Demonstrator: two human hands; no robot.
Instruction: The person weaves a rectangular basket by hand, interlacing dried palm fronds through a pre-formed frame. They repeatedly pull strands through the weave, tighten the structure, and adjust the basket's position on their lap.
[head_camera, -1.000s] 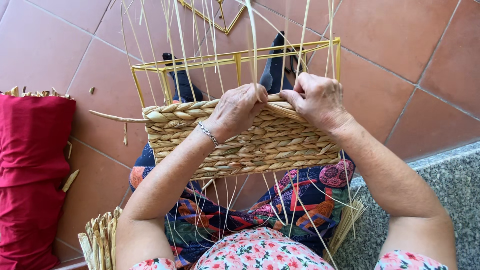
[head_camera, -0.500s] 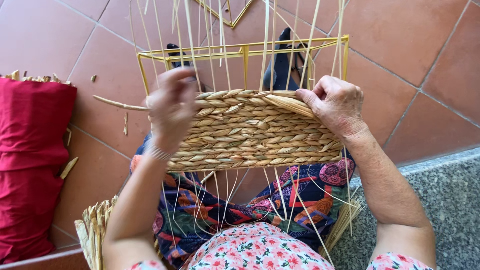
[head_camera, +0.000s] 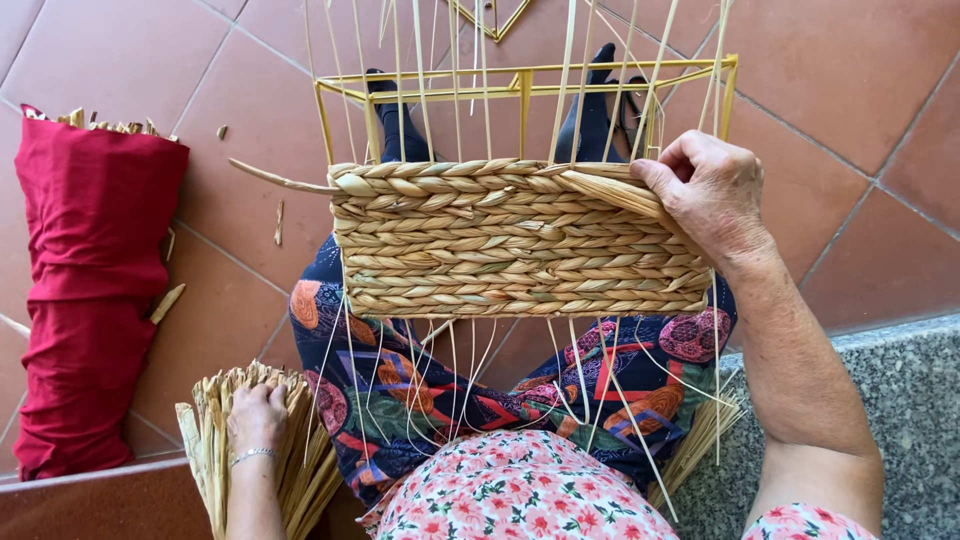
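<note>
A half-woven straw basket panel (head_camera: 520, 240) rests on the person's lap, across a patterned skirt (head_camera: 400, 400), with the woven band running from side to side. Thin upright straws (head_camera: 560, 90) rise out of its top edge through a yellow metal frame (head_camera: 525, 78), and more loose ends hang below the weave over the skirt.

The right hand (head_camera: 710, 195) sits at the upper right corner of the weave, its grip closed: fingers curled over the top braid, pinching a flat bundle of straw strands (head_camera: 605, 190) that lies slanted across the braid's end.

The left hand (head_camera: 258, 418) is low at the left, well apart from the basket. It lies palm-down on a bundle of loose straw (head_camera: 215, 455) beside the person's thigh, fingers bent over the stalk ends; whether it has actually taken hold of any stalks cannot be told. A thin bracelet (head_camera: 252, 455) circles that wrist.

Farther left, a red cloth roll (head_camera: 90, 290) lies on the terracotta tile floor (head_camera: 850, 90), straw ends poking from its top. A grey stone ledge (head_camera: 910, 420) runs under the right arm.
</note>
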